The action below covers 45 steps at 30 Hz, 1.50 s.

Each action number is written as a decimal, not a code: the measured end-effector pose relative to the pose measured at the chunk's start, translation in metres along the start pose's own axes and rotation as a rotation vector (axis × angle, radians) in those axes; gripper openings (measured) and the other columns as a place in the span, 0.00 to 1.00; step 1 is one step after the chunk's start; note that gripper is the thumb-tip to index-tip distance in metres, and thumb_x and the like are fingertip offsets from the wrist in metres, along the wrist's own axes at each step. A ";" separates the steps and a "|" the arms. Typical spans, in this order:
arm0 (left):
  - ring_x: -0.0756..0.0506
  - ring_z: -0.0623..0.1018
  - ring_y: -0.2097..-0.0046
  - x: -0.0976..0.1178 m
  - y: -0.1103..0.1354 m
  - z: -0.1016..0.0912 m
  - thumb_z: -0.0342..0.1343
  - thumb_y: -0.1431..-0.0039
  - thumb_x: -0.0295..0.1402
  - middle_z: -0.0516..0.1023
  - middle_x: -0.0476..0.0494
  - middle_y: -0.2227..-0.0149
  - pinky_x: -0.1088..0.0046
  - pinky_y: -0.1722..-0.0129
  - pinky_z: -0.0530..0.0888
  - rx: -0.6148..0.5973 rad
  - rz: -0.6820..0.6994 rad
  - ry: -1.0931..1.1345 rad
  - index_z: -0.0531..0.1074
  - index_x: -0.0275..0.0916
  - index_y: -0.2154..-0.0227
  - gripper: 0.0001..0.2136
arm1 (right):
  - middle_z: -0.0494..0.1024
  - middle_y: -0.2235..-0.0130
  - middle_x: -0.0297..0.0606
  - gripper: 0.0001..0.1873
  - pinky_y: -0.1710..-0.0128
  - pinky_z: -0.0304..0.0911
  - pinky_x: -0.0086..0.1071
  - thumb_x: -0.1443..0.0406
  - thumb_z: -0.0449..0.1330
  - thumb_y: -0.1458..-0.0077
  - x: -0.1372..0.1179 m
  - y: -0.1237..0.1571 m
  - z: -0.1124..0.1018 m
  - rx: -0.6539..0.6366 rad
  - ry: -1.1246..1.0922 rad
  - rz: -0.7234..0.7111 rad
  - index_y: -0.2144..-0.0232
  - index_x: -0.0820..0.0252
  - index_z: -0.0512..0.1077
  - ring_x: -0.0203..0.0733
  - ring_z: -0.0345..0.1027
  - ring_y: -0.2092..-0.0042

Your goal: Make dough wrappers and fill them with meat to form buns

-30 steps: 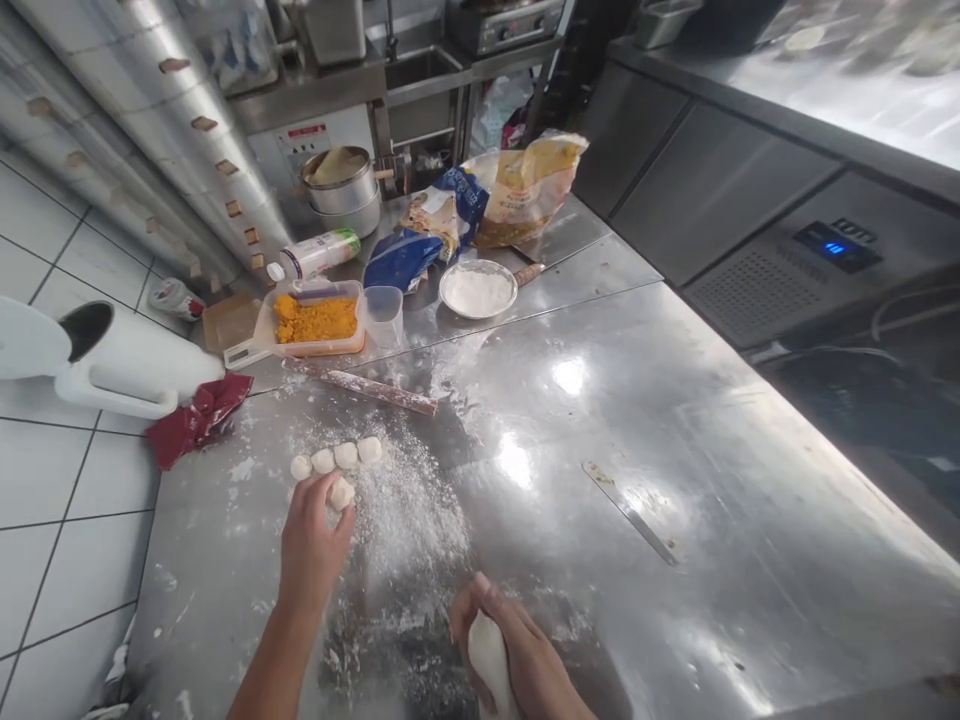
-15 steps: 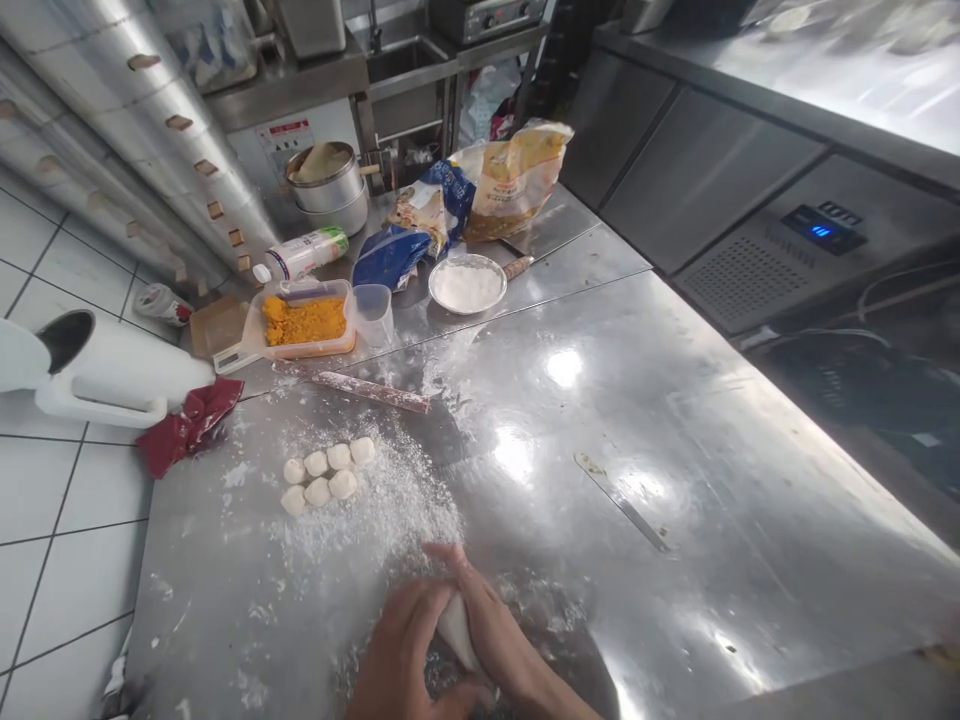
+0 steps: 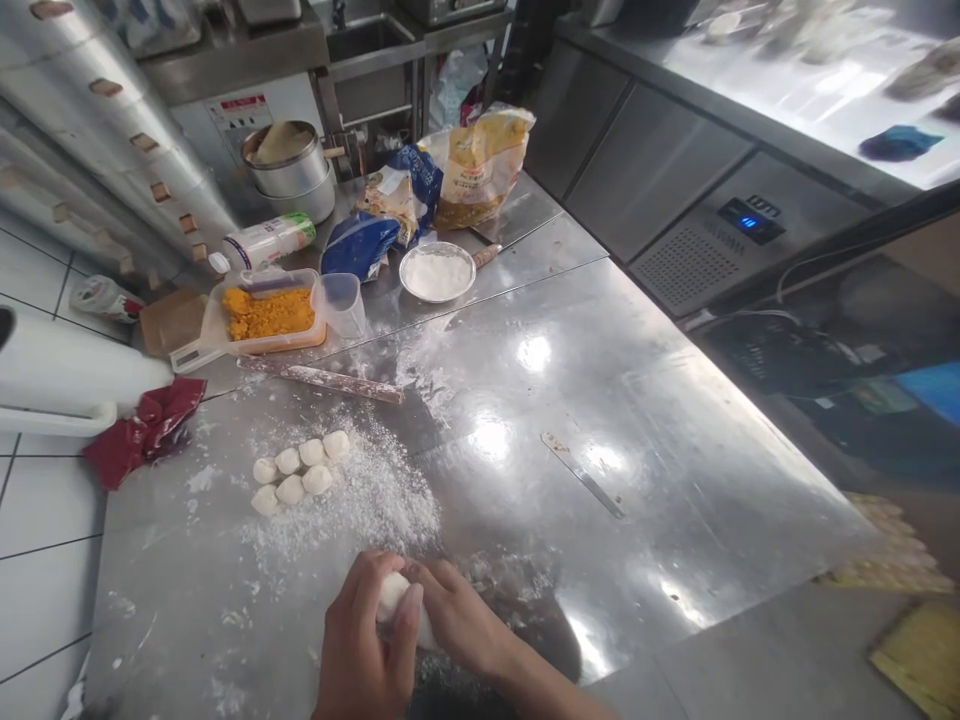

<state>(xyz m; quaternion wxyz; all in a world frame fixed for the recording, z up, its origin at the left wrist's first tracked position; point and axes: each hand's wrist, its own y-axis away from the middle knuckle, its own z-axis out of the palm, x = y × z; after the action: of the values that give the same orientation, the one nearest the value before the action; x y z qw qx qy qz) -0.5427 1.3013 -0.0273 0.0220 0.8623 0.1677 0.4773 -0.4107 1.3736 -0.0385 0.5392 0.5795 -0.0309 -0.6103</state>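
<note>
Near the front edge of the steel table, a piece of white dough [image 3: 391,597] sits between my two hands. My left hand [image 3: 367,620] curls round its left side, thumb and fingers pressed on it. From the right, my right hand [image 3: 454,612] is closed against the same dough, its fingertips meeting those of the left. Part of the dough is hidden by the fingers. Beyond my hands, to the left, several small dough balls [image 3: 304,470] lie in two rows beside a patch of scattered flour [image 3: 382,490].
A floured rolling pin [image 3: 330,380] lies behind the dough balls. Farther back stand a tub of orange filling [image 3: 274,315], a clear cup [image 3: 345,305], a bowl of flour [image 3: 437,272] and bags [image 3: 484,170]. A spatula [image 3: 583,476] rests at right, a red cloth [image 3: 146,430] at left.
My left hand has closed in round the dough, and my right hand has turned to meet it. The camera view has shifted to the right.
</note>
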 end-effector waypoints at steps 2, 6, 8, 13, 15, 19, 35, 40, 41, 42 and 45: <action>0.43 0.81 0.58 0.000 0.003 0.007 0.54 0.33 0.36 0.79 0.41 0.60 0.66 0.59 0.79 0.060 0.070 -0.046 0.71 0.45 0.54 0.08 | 0.68 0.72 0.33 0.25 0.69 0.60 0.33 0.49 0.50 0.31 0.006 -0.002 0.001 0.030 0.075 -0.055 0.75 0.56 0.68 0.38 0.62 0.69; 0.45 0.79 0.66 -0.004 0.010 0.018 0.55 0.36 0.31 0.76 0.46 0.68 0.70 0.65 0.76 0.144 0.150 -0.159 0.70 0.45 0.60 0.03 | 0.68 0.70 0.34 0.24 0.65 0.63 0.34 0.50 0.51 0.33 0.013 -0.003 -0.002 0.029 0.151 -0.086 0.77 0.55 0.67 0.40 0.59 0.66; 0.47 0.75 0.73 -0.014 0.011 0.021 0.54 0.36 0.31 0.71 0.50 0.74 0.71 0.70 0.73 0.148 0.180 -0.216 0.68 0.45 0.66 0.03 | 0.68 0.71 0.34 0.24 0.64 0.64 0.32 0.50 0.55 0.35 0.013 0.001 -0.006 0.000 0.133 -0.087 0.79 0.55 0.67 0.39 0.58 0.67; 0.47 0.73 0.78 -0.072 -0.009 -0.004 0.56 0.37 0.38 0.74 0.52 0.78 0.72 0.77 0.68 0.255 -0.003 -0.470 0.71 0.45 0.69 0.06 | 0.72 0.79 0.31 0.24 0.71 0.68 0.29 0.49 0.60 0.39 0.009 0.030 -0.013 -0.017 -0.350 0.148 0.81 0.55 0.74 0.38 0.65 0.73; 0.43 0.81 0.68 -0.093 -0.022 -0.028 0.59 0.37 0.41 0.81 0.45 0.67 0.69 0.71 0.76 0.278 -0.046 -0.529 0.76 0.45 0.59 0.08 | 0.73 0.80 0.32 0.28 0.75 0.68 0.31 0.46 0.56 0.36 0.010 0.037 -0.012 -0.004 -0.484 0.216 0.81 0.54 0.76 0.41 0.70 0.74; 0.41 0.80 0.47 -0.099 -0.041 -0.063 0.52 0.31 0.38 0.74 0.38 0.44 0.63 0.54 0.80 0.161 0.064 -0.458 0.78 0.49 0.49 0.14 | 0.67 0.82 0.31 0.31 0.80 0.56 0.28 0.41 0.55 0.36 0.012 0.029 -0.008 0.068 -0.523 0.138 0.78 0.56 0.74 0.34 0.59 0.81; 0.30 0.75 0.39 -0.093 -0.086 -0.012 0.59 0.35 0.42 0.78 0.30 0.42 0.46 0.41 0.73 0.275 0.013 -0.535 0.71 0.39 0.41 0.22 | 0.71 0.74 0.30 0.29 0.78 0.50 0.28 0.40 0.68 0.49 0.019 0.015 -0.029 0.312 -0.616 0.110 0.60 0.57 0.75 0.32 0.58 0.77; 0.36 0.82 0.46 -0.035 -0.001 0.024 0.57 0.36 0.49 0.82 0.37 0.47 0.57 0.48 0.81 0.054 -0.224 0.102 0.75 0.45 0.46 0.20 | 0.63 0.82 0.30 0.34 0.75 0.54 0.29 0.36 0.56 0.40 0.017 0.008 -0.033 0.337 -0.795 0.022 0.77 0.59 0.70 0.33 0.57 0.78; 0.36 0.82 0.47 -0.025 0.015 0.040 0.55 0.35 0.51 0.82 0.36 0.47 0.58 0.48 0.82 0.015 -0.270 0.265 0.74 0.44 0.45 0.22 | 0.63 0.82 0.30 0.34 0.75 0.53 0.30 0.37 0.57 0.40 0.014 0.007 -0.031 0.359 -0.782 0.002 0.78 0.59 0.69 0.33 0.57 0.78; 0.36 0.83 0.47 -0.017 0.028 0.055 0.53 0.35 0.52 0.82 0.34 0.46 0.58 0.49 0.82 -0.004 -0.310 0.409 0.71 0.43 0.42 0.25 | 0.64 0.82 0.30 0.33 0.75 0.53 0.30 0.38 0.58 0.40 0.011 0.007 -0.028 0.379 -0.762 -0.016 0.78 0.59 0.69 0.33 0.57 0.78; 0.36 0.83 0.45 -0.003 0.050 0.089 0.55 0.36 0.53 0.79 0.32 0.40 0.60 0.49 0.83 0.049 -0.371 0.564 0.62 0.43 0.35 0.32 | 0.77 0.70 0.36 0.25 0.71 0.59 0.31 0.42 0.62 0.40 0.005 0.012 -0.017 0.362 -0.699 -0.076 0.63 0.58 0.75 0.36 0.66 0.72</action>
<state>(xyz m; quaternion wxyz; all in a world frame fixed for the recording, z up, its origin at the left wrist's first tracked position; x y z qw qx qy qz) -0.4567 1.2638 -0.0683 0.0406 0.6516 0.3325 0.6806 -0.3893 1.3753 -0.0392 0.3624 0.4233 -0.2981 -0.7750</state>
